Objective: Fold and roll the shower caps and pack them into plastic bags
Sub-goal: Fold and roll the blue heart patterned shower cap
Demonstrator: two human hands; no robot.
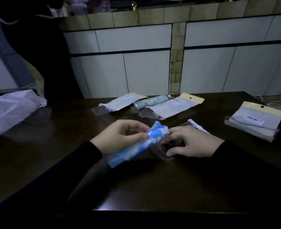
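A rolled blue and white shower cap (136, 146) lies slanted over the middle of the dark table (136, 187). My left hand (120, 136) grips the roll near its upper end, thumb on top. My right hand (191, 142) pinches the mouth of a clear plastic bag (164, 152) that lies right beside the roll's upper end. Whether the roll's tip is inside the bag is unclear in the dim light.
Farther back lie packed bags: a white one (120, 104), a green patterned roll (150, 101) and a bag with a yellow header (174, 106). Another bag stack (255, 121) sits at the right, a crumpled white plastic bag (14, 109) at the left. Tiled cabinets stand behind.
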